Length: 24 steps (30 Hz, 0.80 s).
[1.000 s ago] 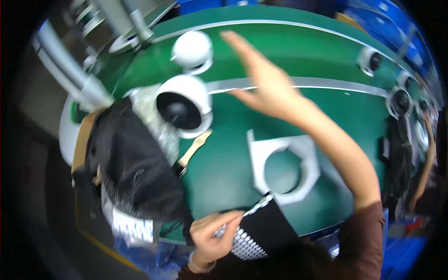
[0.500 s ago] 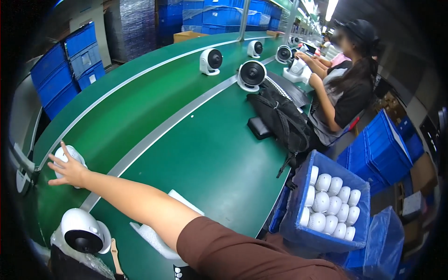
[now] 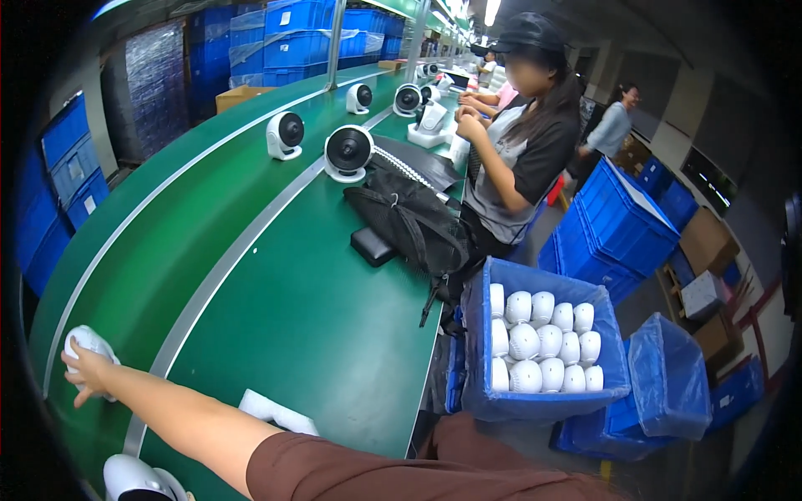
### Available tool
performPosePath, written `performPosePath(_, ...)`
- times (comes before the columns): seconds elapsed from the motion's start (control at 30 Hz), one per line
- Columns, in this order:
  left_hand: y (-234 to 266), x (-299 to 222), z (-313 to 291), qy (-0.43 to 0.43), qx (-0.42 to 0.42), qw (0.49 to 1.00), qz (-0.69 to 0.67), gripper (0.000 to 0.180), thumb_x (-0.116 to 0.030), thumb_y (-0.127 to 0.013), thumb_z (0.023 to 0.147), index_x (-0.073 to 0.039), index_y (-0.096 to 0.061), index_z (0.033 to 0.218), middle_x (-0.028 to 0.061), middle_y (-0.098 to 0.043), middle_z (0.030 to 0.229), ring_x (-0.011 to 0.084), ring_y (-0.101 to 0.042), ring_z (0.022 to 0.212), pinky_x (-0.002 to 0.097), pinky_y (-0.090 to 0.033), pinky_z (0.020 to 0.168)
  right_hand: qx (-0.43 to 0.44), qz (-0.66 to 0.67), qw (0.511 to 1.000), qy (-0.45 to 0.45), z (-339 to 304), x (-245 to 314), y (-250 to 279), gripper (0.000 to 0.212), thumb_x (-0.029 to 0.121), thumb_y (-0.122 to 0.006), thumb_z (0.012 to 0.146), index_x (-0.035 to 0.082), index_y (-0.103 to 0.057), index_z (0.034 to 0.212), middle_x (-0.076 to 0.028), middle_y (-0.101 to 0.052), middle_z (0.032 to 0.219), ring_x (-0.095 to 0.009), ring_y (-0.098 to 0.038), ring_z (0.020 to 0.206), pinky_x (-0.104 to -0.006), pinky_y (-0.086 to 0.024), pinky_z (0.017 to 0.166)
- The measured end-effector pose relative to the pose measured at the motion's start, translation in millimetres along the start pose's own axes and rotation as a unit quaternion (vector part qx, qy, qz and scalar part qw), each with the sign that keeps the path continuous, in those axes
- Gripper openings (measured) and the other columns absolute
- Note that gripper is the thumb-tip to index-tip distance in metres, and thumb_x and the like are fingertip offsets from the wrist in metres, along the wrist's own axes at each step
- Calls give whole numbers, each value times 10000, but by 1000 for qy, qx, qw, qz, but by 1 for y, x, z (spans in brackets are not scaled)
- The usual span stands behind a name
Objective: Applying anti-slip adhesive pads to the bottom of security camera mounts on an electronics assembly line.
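Note:
My right arm, in a brown sleeve, stretches left across the green bench. My right hand [image 3: 90, 374] is at a rounded white housing [image 3: 92, 341] on the far-left lane; its fingers are spread against the near side and partly cover it. My left hand is out of view. Below the forearm, at the lower edge, stands a white device with a dark face [image 3: 138, 478], cut off by the frame. A white foam piece [image 3: 271, 409] lies just behind my forearm. Further along are white fan-like devices with round black fronts, the nearest a large one [image 3: 348, 150].
A black bag [image 3: 409, 221] and a small black case [image 3: 373, 246] lie on the green bench [image 3: 292, 309]. Right of it stands a lined blue bin [image 3: 543, 409] holding several white round shells. A co-worker [image 3: 518, 142] sits beyond; another person [image 3: 614, 125] walks behind stacked blue crates [image 3: 606, 225].
The view has swung right, so the bench and bin sit further left. My right hand stays at the white housing, its fingers less widely spread. A walking person has come into view.

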<state>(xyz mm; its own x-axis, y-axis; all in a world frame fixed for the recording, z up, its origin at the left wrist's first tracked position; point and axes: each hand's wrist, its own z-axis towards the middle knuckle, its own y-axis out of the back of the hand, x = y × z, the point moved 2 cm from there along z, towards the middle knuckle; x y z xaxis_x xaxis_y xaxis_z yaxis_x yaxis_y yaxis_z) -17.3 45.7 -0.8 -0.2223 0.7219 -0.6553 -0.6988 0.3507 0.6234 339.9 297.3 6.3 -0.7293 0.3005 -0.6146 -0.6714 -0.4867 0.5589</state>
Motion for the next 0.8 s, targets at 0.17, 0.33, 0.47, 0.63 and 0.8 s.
performPosePath(0.17,-1,28,7,-349,178,896,208,226,-83,-561,804,45,-537,989,162,-587,785,207,-565,707,260,-451,675,-55,360,912,-190,-30,-45,15,487,593,-445,679,164,-639,803,-93,-561,936,-302,-506,953,-595,-361,781)
performPosePath(0.33,2,-12,-2,-62,101,970,-212,118,51,-557,724,73,-590,836,197,-591,859,203,-579,788,244,-436,722,-59,387,850,-352,-123,-94,173,954,229,-732,422,109,-272,1249,-220,-417,1081,-343,-458,979,-378,-442,803)
performPosePath(0.47,-13,-32,15,-30,7,964,-266,141,63,-619,615,-8,-651,733,230,-528,1036,175,-598,623,234,-442,568,-55,575,746,-331,-213,-97,255,1205,326,-800,463,63,19,1307,-227,-395,1141,-324,-412,1084,-412,-344,925)
performPosePath(0.63,-17,-41,20,-13,62,957,-283,162,75,-635,617,-26,-660,741,255,-376,1218,257,-578,909,294,-458,744,-45,682,662,-309,-271,-32,303,1188,277,-791,484,66,42,1305,-206,-340,1168,-312,-362,1131,-411,-295,943)
performPosePath(0.8,-19,-57,27,-51,41,953,-297,141,55,-654,615,-18,-659,736,237,-595,901,314,-335,1196,354,-377,863,-90,768,567,-284,-299,-24,293,1094,132,-697,499,78,47,1300,-203,-306,1165,-291,-351,1119,-396,-274,949)
